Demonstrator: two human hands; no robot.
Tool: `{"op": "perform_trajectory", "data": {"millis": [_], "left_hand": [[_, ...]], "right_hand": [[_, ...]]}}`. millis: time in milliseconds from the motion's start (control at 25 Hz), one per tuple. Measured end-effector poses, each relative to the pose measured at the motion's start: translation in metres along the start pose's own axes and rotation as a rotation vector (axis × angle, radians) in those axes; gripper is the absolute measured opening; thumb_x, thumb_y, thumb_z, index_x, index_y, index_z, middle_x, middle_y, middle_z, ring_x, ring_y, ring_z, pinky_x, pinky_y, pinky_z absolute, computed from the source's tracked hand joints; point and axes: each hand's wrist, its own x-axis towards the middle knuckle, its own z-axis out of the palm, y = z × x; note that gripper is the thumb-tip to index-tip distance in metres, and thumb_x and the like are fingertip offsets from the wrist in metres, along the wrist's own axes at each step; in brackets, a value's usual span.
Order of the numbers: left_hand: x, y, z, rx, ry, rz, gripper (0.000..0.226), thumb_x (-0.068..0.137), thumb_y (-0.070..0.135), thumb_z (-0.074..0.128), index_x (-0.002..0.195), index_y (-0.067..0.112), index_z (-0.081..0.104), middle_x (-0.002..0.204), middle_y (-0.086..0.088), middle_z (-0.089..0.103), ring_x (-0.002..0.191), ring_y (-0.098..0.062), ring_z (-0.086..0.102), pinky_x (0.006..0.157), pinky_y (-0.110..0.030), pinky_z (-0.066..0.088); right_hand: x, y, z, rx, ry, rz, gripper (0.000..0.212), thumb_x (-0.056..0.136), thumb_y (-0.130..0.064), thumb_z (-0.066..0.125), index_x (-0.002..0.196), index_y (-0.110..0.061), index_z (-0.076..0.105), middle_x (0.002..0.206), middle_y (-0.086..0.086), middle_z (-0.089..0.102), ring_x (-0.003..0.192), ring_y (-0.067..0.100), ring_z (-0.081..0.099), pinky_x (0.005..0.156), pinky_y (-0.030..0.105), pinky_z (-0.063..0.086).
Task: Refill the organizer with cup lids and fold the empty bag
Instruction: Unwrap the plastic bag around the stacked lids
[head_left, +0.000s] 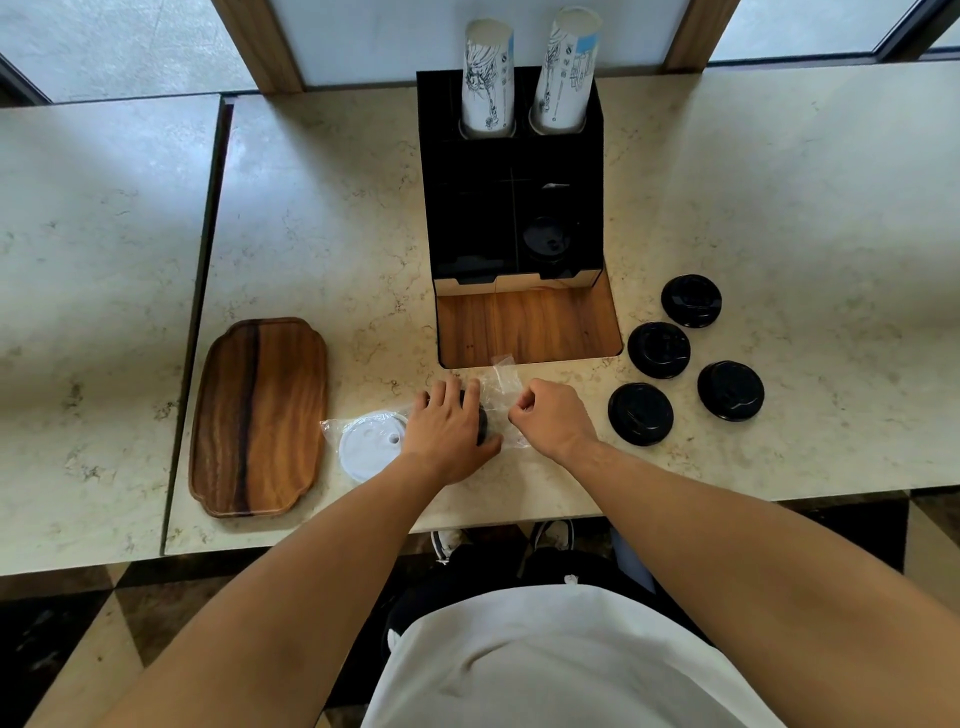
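A: Where is the bag now?

B: The clear plastic bag (501, 387) lies on the worktop (322, 218) just in front of the organizer (511, 208), between the two hands. A black lid (483, 423) is still inside it, which is probably why it is pinned flat there.

A: And the hands?

B: The left hand (449, 431) lies palm down over that lid, fingers spread, pressing rather than pinching. The right hand (553, 413) has its grip curled in, fingertips pinching the bag's open edge, likely to pull the plastic away from the lid. Both forearms reach straight out from the body.

A: What else?

B: Four loose black lids (691, 301) sit well apart to the right, seemingly staged for the organizer. One dark lid (545, 239) already rests in a right-hand compartment. A bagged white lid (369, 444) lies just left of the left hand, beside a wooden tray (260, 415).
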Motion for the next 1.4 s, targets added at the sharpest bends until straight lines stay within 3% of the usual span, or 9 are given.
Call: {"op": "perform_trajectory", "data": {"millis": [400,560,720,880,1000,1080,1160,1320,1400], "left_hand": [[0.000,-0.002,0.004,-0.005,0.004,-0.003,0.090,0.089,0.071,0.033,0.154,0.010,0.025,0.148,-0.017,0.042,0.134,-0.035,0.039,0.112,-0.051,0.035],[0.000,-0.003,0.004,-0.013,0.013,0.002,0.089,0.089,0.072,0.032,0.153,0.011,0.026,0.147,-0.016,0.043,0.134,-0.034,0.039,0.111,-0.051,0.034],[-0.002,-0.005,0.005,-0.022,0.015,0.003,0.088,0.089,0.072,0.034,0.153,0.012,0.027,0.146,-0.015,0.043,0.133,-0.034,0.040,0.111,-0.051,0.035],[-0.006,-0.008,0.006,-0.042,0.035,0.005,0.090,0.087,0.075,0.032,0.152,0.012,0.028,0.145,-0.014,0.044,0.132,-0.033,0.040,0.111,-0.049,0.035],[-0.007,-0.009,0.006,-0.101,0.050,0.001,0.095,0.084,0.080,0.033,0.152,0.014,0.026,0.144,-0.013,0.044,0.132,-0.032,0.040,0.112,-0.048,0.035],[-0.006,-0.010,0.005,-0.130,0.044,-0.007,0.098,0.083,0.082,0.036,0.153,0.014,0.025,0.145,-0.013,0.043,0.133,-0.032,0.040,0.112,-0.048,0.035],[-0.007,-0.010,0.004,-0.143,0.038,-0.013,0.100,0.082,0.082,0.041,0.154,0.015,0.024,0.146,-0.012,0.042,0.134,-0.032,0.039,0.113,-0.047,0.035],[-0.011,-0.009,0.004,-0.167,0.040,-0.024,0.103,0.080,0.082,0.046,0.154,0.016,0.021,0.146,-0.012,0.040,0.133,-0.031,0.039,0.115,-0.046,0.034],[-0.014,-0.010,0.003,-0.198,0.045,-0.016,0.106,0.077,0.084,0.048,0.155,0.017,0.020,0.147,-0.012,0.040,0.134,-0.031,0.039,0.117,-0.046,0.031]], "right_hand": [[0.012,0.028,-0.019,0.128,0.060,0.175,0.018,0.088,-0.023,0.066,0.073,-0.024,0.057,0.080,-0.006,0.063,0.075,0.014,0.059,0.060,0.025,0.044],[0.015,0.039,-0.024,0.115,0.037,0.257,0.013,0.089,-0.023,0.061,0.077,-0.020,0.062,0.084,-0.001,0.067,0.085,0.022,0.064,0.078,0.035,0.054],[0.015,0.040,-0.021,0.109,0.017,0.289,0.015,0.092,-0.022,0.059,0.081,-0.013,0.065,0.088,0.007,0.071,0.087,0.026,0.067,0.078,0.037,0.056],[0.011,0.031,-0.027,0.161,0.166,0.196,0.008,0.097,-0.024,0.060,0.100,-0.017,0.061,0.090,0.000,0.067,0.084,0.021,0.064,0.074,0.033,0.051],[0.005,0.016,-0.029,0.178,0.197,-0.070,0.005,0.096,-0.023,0.062,0.098,-0.021,0.059,0.078,-0.007,0.063,0.069,0.011,0.062,0.059,0.021,0.044],[0.000,0.006,-0.022,0.137,0.119,-0.211,0.004,0.095,-0.022,0.062,0.099,-0.020,0.062,0.082,-0.007,0.065,0.072,0.010,0.062,0.063,0.021,0.047],[-0.003,0.001,-0.011,0.097,0.115,-0.228,0.010,0.096,-0.020,0.060,0.103,-0.016,0.066,0.095,-0.004,0.065,0.084,0.013,0.061,0.074,0.025,0.051],[-0.005,0.004,0.003,0.148,0.201,-0.048,0.020,0.101,-0.016,0.051,0.117,-0.012,0.062,0.116,-0.002,0.054,0.099,0.013,0.056,0.087,0.027,0.049],[-0.001,0.010,0.003,0.238,0.134,0.044,0.025,0.105,-0.014,0.044,0.119,-0.010,0.064,0.114,0.001,0.062,0.099,0.016,0.060,0.089,0.031,0.054]]}}
